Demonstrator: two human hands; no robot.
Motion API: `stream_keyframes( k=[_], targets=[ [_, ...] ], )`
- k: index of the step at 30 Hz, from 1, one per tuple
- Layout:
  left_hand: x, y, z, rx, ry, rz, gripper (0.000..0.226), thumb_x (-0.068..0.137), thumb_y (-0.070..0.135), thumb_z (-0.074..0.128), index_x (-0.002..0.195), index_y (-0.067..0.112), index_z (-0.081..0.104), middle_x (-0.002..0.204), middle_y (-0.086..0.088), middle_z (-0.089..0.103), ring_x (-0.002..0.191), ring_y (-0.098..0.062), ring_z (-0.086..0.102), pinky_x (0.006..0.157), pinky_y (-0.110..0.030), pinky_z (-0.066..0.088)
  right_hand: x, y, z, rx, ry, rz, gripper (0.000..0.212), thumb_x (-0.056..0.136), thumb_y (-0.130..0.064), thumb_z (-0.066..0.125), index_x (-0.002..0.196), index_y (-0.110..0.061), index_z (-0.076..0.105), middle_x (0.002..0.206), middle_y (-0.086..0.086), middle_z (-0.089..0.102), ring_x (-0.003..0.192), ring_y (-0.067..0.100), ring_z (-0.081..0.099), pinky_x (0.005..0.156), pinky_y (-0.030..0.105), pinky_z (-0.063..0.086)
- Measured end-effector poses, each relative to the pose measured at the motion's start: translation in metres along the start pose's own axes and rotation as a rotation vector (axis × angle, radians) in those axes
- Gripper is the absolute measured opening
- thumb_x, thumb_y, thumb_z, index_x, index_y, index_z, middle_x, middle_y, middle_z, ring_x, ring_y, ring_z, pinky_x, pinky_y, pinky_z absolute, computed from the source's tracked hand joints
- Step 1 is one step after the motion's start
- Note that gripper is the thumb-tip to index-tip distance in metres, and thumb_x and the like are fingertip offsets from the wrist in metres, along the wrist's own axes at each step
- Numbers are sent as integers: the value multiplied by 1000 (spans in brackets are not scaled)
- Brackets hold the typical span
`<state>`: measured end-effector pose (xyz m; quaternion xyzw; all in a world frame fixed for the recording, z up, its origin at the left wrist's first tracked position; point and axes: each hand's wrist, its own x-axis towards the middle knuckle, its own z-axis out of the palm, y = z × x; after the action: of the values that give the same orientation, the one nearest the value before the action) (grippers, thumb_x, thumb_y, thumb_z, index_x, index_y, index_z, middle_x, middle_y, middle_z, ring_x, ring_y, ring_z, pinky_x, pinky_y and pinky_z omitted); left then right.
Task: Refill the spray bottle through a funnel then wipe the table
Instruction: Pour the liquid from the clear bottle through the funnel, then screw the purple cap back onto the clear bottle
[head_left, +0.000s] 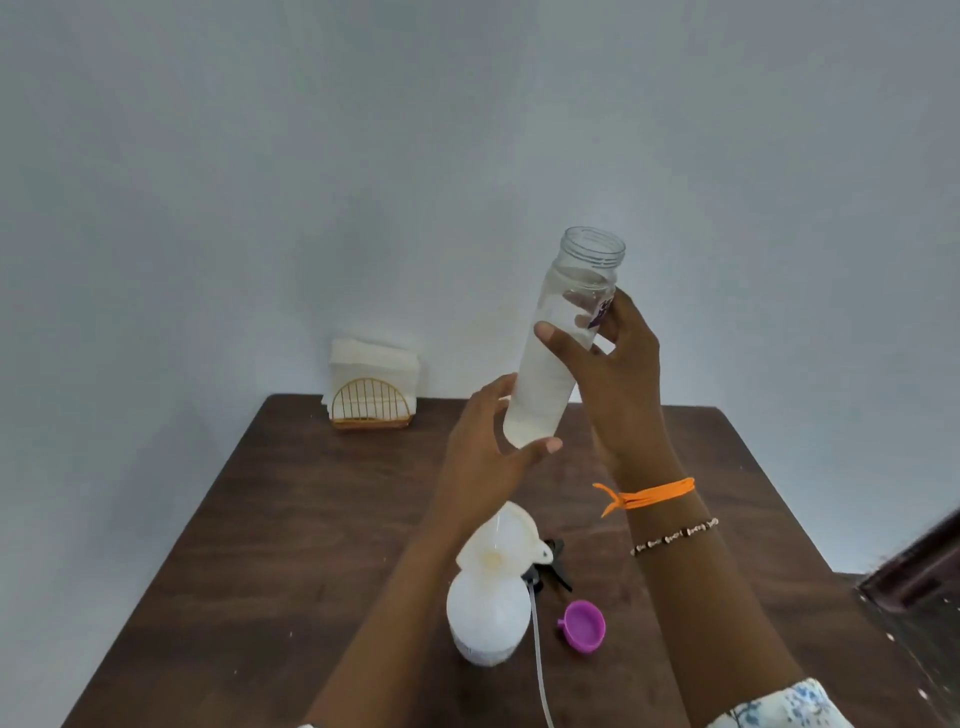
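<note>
A tall clear plastic bottle (563, 338) with an open threaded mouth and pale liquid in it is held up above the table, tilted slightly right. My right hand (618, 364) grips its upper part. My left hand (488, 452) cups its base with fingers spread. Below, a white spray bottle (485, 618) stands on the dark wooden table (291, 545) with a white funnel (501, 540) sitting in its neck. The black spray head (553, 569) with its clear dip tube (537, 654) lies just right of it. A purple cap (584, 625) lies open side up beside the tube.
A gold wire holder with white paper napkins (371, 387) stands at the table's back left edge against the pale wall. A dark wooden piece of furniture (919, 571) shows at the right edge.
</note>
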<state>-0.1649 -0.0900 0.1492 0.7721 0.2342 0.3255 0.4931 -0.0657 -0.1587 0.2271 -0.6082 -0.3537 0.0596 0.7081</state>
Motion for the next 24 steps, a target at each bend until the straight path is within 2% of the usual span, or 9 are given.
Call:
stream_keyframes(
  k=[2,6,8,10,13,16,19,21,24],
  targets=[
    [7,5,2,-30,61,9,68,72,37,78,130,28,46,128,16,53,113,2,51,82,-9,40,6,-7,5,4,6,-16,42,76,-14,76,115,-15,60,105,-9,66,89,-7,58,80,22,50],
    [16,11,2,-22,144,47,60,71,35,79,123,25,52,119,9,62,104,-7,61,84,-24,53,9,-12,11,13,2,-17,42,76,-19,77,114,-18,61,107,-9,67,92,-3,60,81,23,52],
    [16,11,2,-6,197,66,57,70,37,80,120,26,56,113,11,65,98,-5,63,81,-22,54,9,-11,10,29,-14,-12,42,77,-21,75,117,-20,61,111,-9,67,99,4,61,83,20,52],
    [16,8,1,0,240,55,56,69,41,79,119,26,58,110,12,65,96,-5,63,78,-19,53,6,-6,4,36,-36,3,40,82,-26,70,120,-27,58,118,-13,63,101,2,61,82,13,50],
    [15,3,-3,-13,278,32,58,68,44,79,120,26,59,109,12,66,96,-2,63,78,-18,53,-5,17,-9,-24,-35,54,28,90,-27,60,116,-35,55,120,-14,61,102,4,61,88,20,48],
    [15,2,-7,-31,281,9,60,68,43,79,121,26,59,110,13,66,95,3,61,78,-13,51,-29,64,-29,-328,-142,211,26,91,-14,59,116,-20,60,117,-1,63,97,10,60,85,24,46],
    [13,0,-8,-43,277,-21,65,67,41,80,125,21,58,114,10,65,98,-1,61,81,-17,52,-62,117,-49,-604,-389,444,23,90,-7,57,113,-10,64,117,8,64,95,11,57,77,14,43],
    [13,-1,-7,-42,278,-23,65,67,40,80,125,19,58,115,7,66,99,-6,62,83,-26,55,-82,148,-59,-828,-538,468,27,90,-10,56,116,-8,63,120,9,62,104,17,58,88,20,44],
    [11,-1,-5,-12,276,-23,65,68,40,80,125,18,58,116,5,65,100,-8,62,85,-29,55,-104,180,-67,-1087,-711,466,35,88,-19,58,123,-13,59,126,6,57,122,24,45,102,31,34]
  ],
)
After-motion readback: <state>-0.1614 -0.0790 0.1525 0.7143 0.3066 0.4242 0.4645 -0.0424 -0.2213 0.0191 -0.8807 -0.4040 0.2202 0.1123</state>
